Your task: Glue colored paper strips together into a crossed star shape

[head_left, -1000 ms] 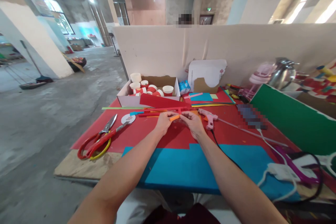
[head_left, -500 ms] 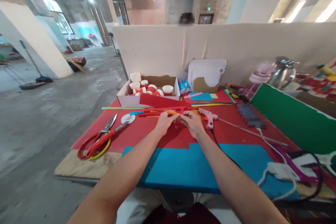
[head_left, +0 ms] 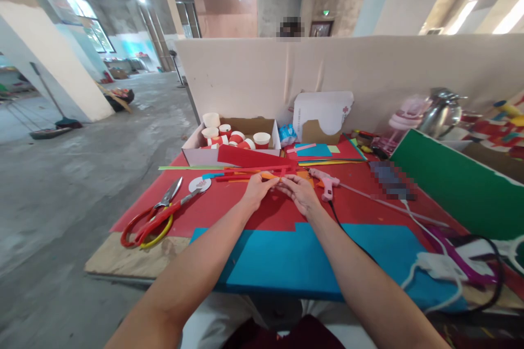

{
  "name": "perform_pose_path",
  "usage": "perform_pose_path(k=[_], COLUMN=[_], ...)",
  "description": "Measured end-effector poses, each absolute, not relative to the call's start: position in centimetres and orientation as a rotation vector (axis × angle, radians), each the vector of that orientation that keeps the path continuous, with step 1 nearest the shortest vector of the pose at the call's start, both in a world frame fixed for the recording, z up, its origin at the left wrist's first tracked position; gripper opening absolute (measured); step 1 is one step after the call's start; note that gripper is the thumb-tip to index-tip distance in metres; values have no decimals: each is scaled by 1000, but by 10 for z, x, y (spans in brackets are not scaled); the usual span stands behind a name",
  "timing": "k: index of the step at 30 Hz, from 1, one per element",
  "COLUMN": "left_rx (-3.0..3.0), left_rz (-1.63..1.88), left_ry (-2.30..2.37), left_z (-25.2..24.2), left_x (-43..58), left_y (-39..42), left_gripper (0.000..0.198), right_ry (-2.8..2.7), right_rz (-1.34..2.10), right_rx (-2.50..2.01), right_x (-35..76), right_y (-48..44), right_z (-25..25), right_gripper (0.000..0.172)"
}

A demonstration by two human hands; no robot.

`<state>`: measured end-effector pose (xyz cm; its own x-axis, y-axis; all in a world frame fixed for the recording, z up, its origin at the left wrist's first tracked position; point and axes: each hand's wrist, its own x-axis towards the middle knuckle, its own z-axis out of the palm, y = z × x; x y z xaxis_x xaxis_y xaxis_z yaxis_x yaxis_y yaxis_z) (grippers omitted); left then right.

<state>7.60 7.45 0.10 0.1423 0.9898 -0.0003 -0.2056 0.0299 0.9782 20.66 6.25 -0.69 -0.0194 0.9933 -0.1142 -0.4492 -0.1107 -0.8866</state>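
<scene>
Now, from the head camera: a person's left hand (head_left: 256, 190) and right hand (head_left: 302, 192) meet fingertip to fingertip over the red sheet (head_left: 221, 204), both pinched closed on a short orange strip (head_left: 269, 176) towards the sheet's far side, beside a pile of red strips (head_left: 251, 171). A pink glue gun (head_left: 326, 183) lies just right of the right hand; red-handled scissors (head_left: 158, 217) lie well to the left. Behind the hands, a cardboard box (head_left: 196, 156) holds paper cups (head_left: 262, 139). A blue sheet (head_left: 286, 262) covers the near table edge under both forearms
</scene>
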Motion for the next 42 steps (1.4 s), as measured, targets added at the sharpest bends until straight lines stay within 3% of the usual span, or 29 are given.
perform_pose_path(k=[15,26,34,42], left_rx=[1112,1005,1082,1327], left_rz=[1200,1173,1138,1189], left_ry=[959,956,946,1001], left_z=[-1,-4,-4,-2], left_x=[75,78,76,73], left_y=[75,77,76,78], left_gripper=[23,28,27,20], right_ry=[-817,-795,-915,-892], right_rz=[1462,1401,1275,1433], right_rx=[-929,-938,-977,-983], right_x=[208,202,205,206], right_y=[63,61,63,62], right_z=[-9,-8,-11,-6], right_gripper=[22,33,27,29])
